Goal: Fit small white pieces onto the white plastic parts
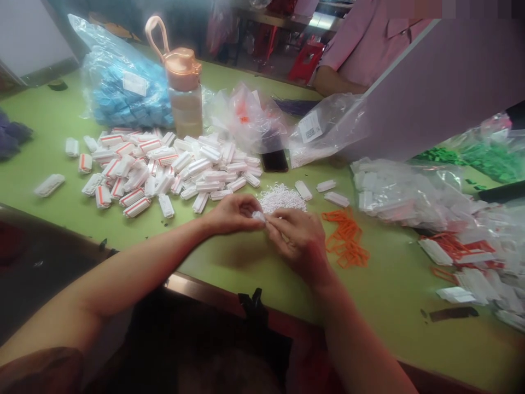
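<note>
My left hand (232, 214) and my right hand (297, 238) meet over the green table (394, 295), fingers pinched together on a small white plastic part (259, 216) between them. Just beyond the fingertips lies a heap of tiny white pieces (282, 198). A pile of orange clips (346, 241) sits right of my right hand. To the left spreads a pile of white blocks with orange stripes (159, 167).
A pink-capped bottle (184, 90), a bag of blue parts (123, 82), a black phone (274, 160) and clear bags (328, 128) stand farther back. More bagged white parts (410, 191) and green parts (488, 156) lie right. A person in pink (361, 49) sits opposite.
</note>
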Demonstrator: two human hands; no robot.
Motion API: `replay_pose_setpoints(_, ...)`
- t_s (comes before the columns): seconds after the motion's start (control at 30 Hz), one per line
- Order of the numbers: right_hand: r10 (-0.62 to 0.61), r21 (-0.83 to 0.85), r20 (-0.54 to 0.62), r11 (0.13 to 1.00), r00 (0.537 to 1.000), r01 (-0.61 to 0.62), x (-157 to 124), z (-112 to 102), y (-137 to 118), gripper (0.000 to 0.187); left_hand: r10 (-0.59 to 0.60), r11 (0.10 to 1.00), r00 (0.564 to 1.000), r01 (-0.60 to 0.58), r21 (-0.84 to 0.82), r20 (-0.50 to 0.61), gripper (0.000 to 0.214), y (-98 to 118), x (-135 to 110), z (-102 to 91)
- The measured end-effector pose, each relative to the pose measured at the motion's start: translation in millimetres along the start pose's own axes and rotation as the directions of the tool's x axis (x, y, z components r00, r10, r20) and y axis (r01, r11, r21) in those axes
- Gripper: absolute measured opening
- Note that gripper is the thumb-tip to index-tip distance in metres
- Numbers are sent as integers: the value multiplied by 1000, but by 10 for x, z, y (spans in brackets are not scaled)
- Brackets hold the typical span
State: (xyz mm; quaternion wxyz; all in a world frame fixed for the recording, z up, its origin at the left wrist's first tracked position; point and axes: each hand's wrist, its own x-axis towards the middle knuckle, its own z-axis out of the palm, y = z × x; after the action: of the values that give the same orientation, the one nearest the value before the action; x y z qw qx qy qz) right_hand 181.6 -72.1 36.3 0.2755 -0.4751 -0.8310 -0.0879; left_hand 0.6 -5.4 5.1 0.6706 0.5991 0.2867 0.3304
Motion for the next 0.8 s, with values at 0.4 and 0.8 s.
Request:
replay_pose_setpoints(0.4,333,182,145,917,932,-356,-95,17,386,18,106,994,981,-110,-20,-162,39,-53,52,-52)
replay_pose_setpoints(0.8,240,-72,134,970,961,-232,-72,139,354,17,66,998,988,-67,-2,-136,40,-47,42,-56)
